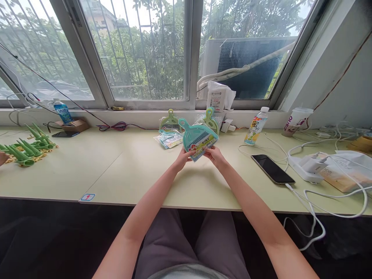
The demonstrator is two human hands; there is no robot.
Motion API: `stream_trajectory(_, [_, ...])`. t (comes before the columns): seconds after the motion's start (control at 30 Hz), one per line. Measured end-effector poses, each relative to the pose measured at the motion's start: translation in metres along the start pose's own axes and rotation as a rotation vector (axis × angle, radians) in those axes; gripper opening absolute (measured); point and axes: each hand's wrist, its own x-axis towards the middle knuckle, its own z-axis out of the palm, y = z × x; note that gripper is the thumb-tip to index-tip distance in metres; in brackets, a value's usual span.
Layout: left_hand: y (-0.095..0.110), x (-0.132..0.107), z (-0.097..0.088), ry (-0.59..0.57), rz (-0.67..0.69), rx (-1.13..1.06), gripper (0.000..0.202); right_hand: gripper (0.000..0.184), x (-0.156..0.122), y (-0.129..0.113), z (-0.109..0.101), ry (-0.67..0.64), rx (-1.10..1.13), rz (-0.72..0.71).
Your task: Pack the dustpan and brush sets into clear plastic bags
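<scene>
A teal mini dustpan (pixel 195 133) in clear plastic packaging, with a printed label across its front, is held up over the table. My left hand (pixel 183 159) pinches its lower left edge, while my right hand (pixel 215 155) grips the lower right. Its handle with a hanging hole points up and to the left. Behind it stand a green packaged dustpan (pixel 170 122) and another green one (pixel 213 120), partly hidden. A flat teal package (pixel 169 138) lies on the table just left of the held dustpan.
To the right are a juice bottle (pixel 256 126), a phone (pixel 273 169) on a charging cable, a power strip (pixel 305 169) and a lidded cup (pixel 296 122). Green cone-shaped parts (pixel 26 149) lie far left near another person's hand (pixel 3 157). The table's front edge (pixel 200 207) is close to me.
</scene>
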Motion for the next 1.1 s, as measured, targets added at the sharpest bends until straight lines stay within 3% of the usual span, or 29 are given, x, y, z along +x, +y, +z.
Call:
stream_trajectory(0.2, [-0.002,0.003,-0.004,0.029,-0.034,0.004,0.067,0.017,0.004,-0.004,-0.011,-0.057,-0.103,0.150])
stream_trajectory(0.37, [0.002,0.007,-0.011,0.034,-0.012,-0.113,0.059,0.029,0.007,-0.013,-0.020,-0.065,-0.290,0.167])
stream_trajectory(0.43, [0.006,0.008,-0.019,0.063,-0.043,-0.149,0.051,0.032,0.010,-0.015,-0.025,0.015,-0.422,0.076])
stream_trajectory(0.53, [0.010,0.010,-0.032,0.106,-0.131,-0.220,0.039,0.022,0.013,-0.016,-0.034,0.181,-0.684,-0.281])
stream_trajectory(0.6, [0.012,0.011,-0.040,0.148,-0.161,-0.277,0.034,0.037,0.012,-0.015,-0.039,0.160,-0.896,-0.529])
stream_trajectory(0.67, [0.012,0.013,-0.044,0.183,-0.163,-0.315,0.031,0.056,0.011,-0.014,-0.041,0.049,-1.075,-0.648])
stream_trajectory(0.77, [0.010,0.015,-0.047,0.195,-0.170,-0.323,0.029,0.058,0.009,-0.013,-0.039,-0.041,-1.158,-0.675])
stream_trajectory(0.93, [0.010,0.012,-0.048,0.127,-0.227,-0.241,0.028,0.014,0.008,-0.015,-0.032,0.027,-0.980,-0.740])
stream_trajectory(1.1, [0.012,0.008,-0.049,-0.035,-0.275,-0.149,0.029,0.015,0.008,-0.013,-0.030,0.049,-0.813,-0.697])
